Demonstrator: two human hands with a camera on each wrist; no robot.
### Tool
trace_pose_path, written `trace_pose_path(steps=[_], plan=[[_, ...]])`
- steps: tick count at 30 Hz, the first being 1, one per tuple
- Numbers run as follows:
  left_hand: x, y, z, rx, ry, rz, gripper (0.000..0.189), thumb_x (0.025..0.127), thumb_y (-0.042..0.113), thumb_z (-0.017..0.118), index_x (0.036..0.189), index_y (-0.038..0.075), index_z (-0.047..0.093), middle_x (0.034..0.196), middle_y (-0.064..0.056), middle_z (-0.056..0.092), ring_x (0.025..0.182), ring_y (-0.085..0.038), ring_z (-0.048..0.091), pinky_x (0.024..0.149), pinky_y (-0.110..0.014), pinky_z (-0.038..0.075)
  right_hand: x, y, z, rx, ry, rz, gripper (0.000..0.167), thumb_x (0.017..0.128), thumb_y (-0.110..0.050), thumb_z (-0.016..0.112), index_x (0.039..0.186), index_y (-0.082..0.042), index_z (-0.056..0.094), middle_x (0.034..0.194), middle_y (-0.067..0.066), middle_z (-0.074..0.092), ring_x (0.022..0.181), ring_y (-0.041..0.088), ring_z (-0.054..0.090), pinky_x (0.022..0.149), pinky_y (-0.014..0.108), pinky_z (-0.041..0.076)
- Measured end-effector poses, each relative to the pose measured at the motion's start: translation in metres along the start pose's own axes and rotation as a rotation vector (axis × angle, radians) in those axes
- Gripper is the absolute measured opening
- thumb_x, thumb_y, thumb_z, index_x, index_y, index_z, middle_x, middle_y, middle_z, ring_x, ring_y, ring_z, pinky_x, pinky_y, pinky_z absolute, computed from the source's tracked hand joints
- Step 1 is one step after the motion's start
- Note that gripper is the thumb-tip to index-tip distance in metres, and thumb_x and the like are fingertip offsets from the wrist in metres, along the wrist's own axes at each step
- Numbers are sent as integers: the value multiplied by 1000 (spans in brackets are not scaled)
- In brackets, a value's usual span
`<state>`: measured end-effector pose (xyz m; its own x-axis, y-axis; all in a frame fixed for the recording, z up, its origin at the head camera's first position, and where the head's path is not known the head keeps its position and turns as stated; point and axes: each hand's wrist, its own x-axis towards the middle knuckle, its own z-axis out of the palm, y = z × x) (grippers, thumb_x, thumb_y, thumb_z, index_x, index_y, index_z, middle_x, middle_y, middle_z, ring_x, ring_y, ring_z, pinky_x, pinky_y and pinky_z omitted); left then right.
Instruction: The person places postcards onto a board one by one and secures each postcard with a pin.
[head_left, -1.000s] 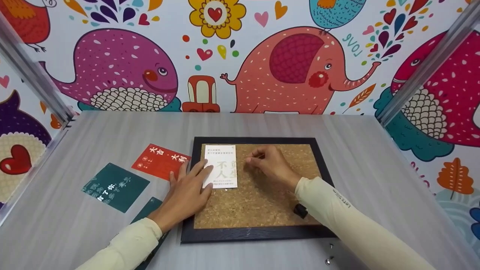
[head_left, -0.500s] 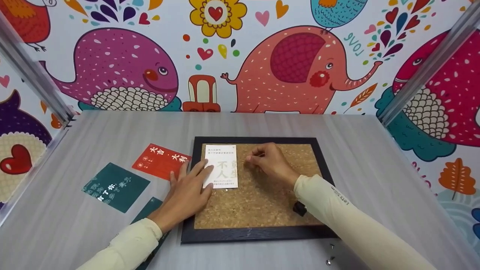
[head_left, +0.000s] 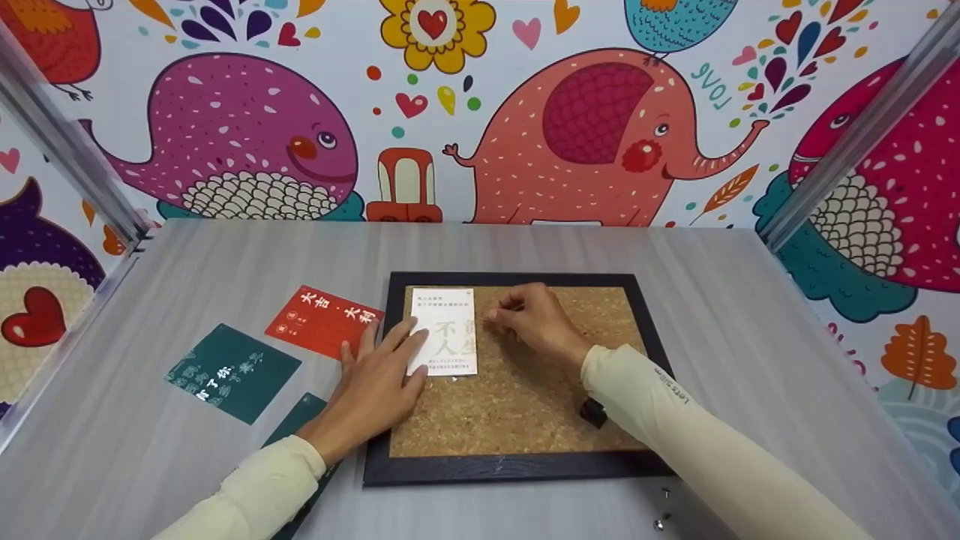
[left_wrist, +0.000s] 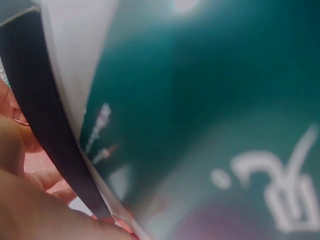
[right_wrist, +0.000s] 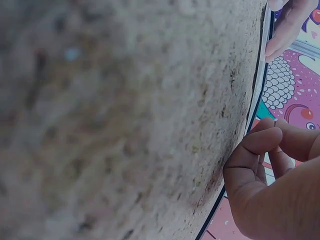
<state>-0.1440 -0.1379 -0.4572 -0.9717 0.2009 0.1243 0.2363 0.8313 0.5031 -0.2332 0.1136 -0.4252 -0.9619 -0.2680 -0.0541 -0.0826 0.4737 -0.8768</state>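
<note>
A white card (head_left: pixel 444 352) with printed characters lies on the upper left of a cork board (head_left: pixel 495 427) with a black frame. My left hand (head_left: pixel 371 390) rests with spread fingers on its left edge, holding it flat; the outer fingers lie by the corner of a red card (head_left: pixel 319 322). Just right of the white card, my right hand (head_left: pixel 544 322) is over the cork, thumb and forefinger pinched together. In the right wrist view, the fingertips (right_wrist: pixel 272 132) meet around a tiny pin-like thing, mostly hidden. The white card's left edge is partly covered by fingers.
Left of the board lie a green card (head_left: pixel 234 375) and another green card (head_left: pixel 296 416) partly under my left forearm. Two small metal tacks (head_left: pixel 660 523) lie near the board's lower right. A black object (head_left: pixel 592 412) shows beneath my right wrist.
My right hand has shifted slightly left, closer to the white card's right edge, still pinching. My left hand stays on the card. The head view has moved a little.
</note>
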Motion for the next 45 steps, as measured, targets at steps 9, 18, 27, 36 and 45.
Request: trace_pose_path(steps=[9,18,27,36,45], plan=[[-2,1,-1,-4,-17,-16,56,105,24,72,159,12,60,171,-13,48,159,-56,29,118,-91,11,6,-1,5,22,-3,-12,10,104,-1,74,96,4,78,78,5,68,71,16,60,60,26,49],[0,1,-2,-2,-25,-20,57,105,25,72,159,12,60,171,-13,47,160,-55,27,119,-90,10,13,0,6,20,-3,1,12,104,-3,74,93,1,77,79,7,68,71,17,59,60,26,49],[0,0,-2,1,-29,-20,59,104,25,73,160,12,59,171,-14,46,159,-57,27,118,-91,9,18,-2,7,-26,13,10,12,103,-5,76,91,-3,77,78,5,67,71,16,58,58,26,46],[2,0,-1,-2,-39,-32,59,105,25,72,161,11,58,172,-14,45,160,-57,25,118,-91,6,23,-4,9,-37,28,37,15,104,-6,74,90,-4,76,79,7,68,70,16,59,58,27,47],[2,1,-2,-11,-47,-41,60,105,25,72,161,11,58,173,-14,44,160,-57,23,119,-90,5,28,-5,12,-23,41,32,12,104,-6,76,92,-3,78,77,1,65,71,13,56,60,26,45]])
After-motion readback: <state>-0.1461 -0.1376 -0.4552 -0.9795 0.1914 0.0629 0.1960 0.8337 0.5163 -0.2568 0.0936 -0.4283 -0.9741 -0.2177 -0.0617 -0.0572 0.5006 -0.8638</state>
